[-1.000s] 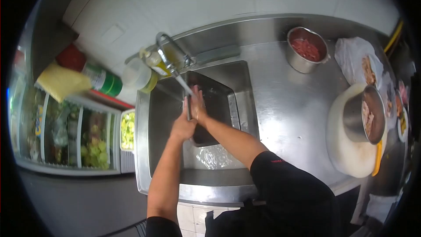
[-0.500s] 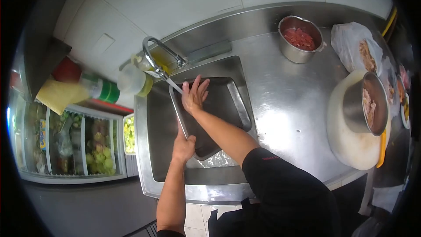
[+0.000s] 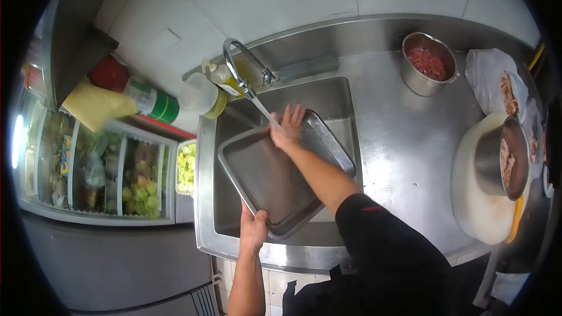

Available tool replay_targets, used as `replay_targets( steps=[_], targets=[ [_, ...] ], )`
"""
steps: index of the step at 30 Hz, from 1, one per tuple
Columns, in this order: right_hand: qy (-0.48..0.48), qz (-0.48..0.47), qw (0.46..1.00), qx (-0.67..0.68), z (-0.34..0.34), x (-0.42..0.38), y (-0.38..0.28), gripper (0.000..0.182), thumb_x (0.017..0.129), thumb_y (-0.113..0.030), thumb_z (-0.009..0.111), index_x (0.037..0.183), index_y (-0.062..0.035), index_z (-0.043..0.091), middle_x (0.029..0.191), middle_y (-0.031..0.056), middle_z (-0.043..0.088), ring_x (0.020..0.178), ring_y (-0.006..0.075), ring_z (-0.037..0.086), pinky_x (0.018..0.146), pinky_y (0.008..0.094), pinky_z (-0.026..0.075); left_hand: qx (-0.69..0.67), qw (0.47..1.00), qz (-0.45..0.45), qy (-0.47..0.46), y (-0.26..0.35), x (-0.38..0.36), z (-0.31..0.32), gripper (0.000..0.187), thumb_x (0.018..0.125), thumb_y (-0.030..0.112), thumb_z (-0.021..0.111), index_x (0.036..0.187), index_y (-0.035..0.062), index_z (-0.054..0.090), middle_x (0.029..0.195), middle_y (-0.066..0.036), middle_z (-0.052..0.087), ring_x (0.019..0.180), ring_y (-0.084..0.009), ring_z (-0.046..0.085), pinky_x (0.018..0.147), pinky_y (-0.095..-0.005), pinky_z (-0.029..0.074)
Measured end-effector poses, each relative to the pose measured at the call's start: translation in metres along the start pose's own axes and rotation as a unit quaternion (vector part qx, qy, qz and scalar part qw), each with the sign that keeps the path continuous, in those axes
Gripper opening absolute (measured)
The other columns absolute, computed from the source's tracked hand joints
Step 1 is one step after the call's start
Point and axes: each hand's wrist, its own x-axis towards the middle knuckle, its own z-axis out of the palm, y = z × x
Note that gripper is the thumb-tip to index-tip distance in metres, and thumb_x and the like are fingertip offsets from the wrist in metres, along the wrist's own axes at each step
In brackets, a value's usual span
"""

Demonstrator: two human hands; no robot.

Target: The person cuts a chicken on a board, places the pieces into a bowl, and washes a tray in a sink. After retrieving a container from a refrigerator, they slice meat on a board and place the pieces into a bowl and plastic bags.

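A rectangular metal tray is tilted inside the steel sink. At its near left edge, my left hand grips the rim, thumb over the inside and fingers behind. My right hand lies at the tray's far side, fingers spread, slightly blurred, under the running water. That stream falls from the curved chrome faucet and meets the right hand. The tray's inner surface looks wet and shiny.
Right of the sink, a steel pot holds red meat pieces. A white cutting board carries another steel pot and a yellow-handled knife. Soap bottles stand behind the sink. A glass-front fridge with vegetables is at left.
The tray has turned to show more of its inside to me, its left edge swinging outward. My right hand has shifted along the far part of the tray; my left keeps its grip.
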Motion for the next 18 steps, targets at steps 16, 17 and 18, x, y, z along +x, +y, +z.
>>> replay_targets(
  steps=[16,17,18],
  targets=[
    [-0.323,0.053,0.939,-0.106,-0.065,0.027,0.082,0.069,0.082,-0.037,0.069,0.133,0.0047,0.050,0.129,0.0232,0.057,0.112,0.0370,0.059,0.099,0.0451,0.044,-0.143,0.986,0.021,0.082,-0.048,-0.015,-0.063,0.075,0.073,-0.002,0.046,0.146,0.0055,0.033,0.124,-0.013,0.055,0.110,-0.0242,0.055,0.095,-0.0329,0.045],
    [-0.362,0.071,0.925,-0.092,-0.066,0.038,0.104,0.071,0.083,-0.035,0.068,0.136,0.0065,0.045,0.126,0.0225,0.058,0.111,0.0348,0.059,0.099,0.0444,0.044,-0.131,0.987,0.024,0.089,-0.054,-0.011,-0.066,0.075,0.073,-0.001,0.046,0.147,0.0055,0.033,0.125,-0.013,0.055,0.110,-0.0241,0.055,0.095,-0.0329,0.045],
    [-0.400,0.087,0.909,-0.078,-0.070,0.045,0.116,0.073,0.084,-0.032,0.067,0.139,0.0083,0.041,0.124,0.0217,0.060,0.110,0.0326,0.059,0.099,0.0437,0.044,-0.120,0.989,0.016,0.086,-0.056,-0.004,-0.072,0.075,0.074,0.000,0.045,0.147,0.0050,0.032,0.125,-0.013,0.055,0.110,-0.0235,0.055,0.094,-0.0325,0.046]
  ],
)
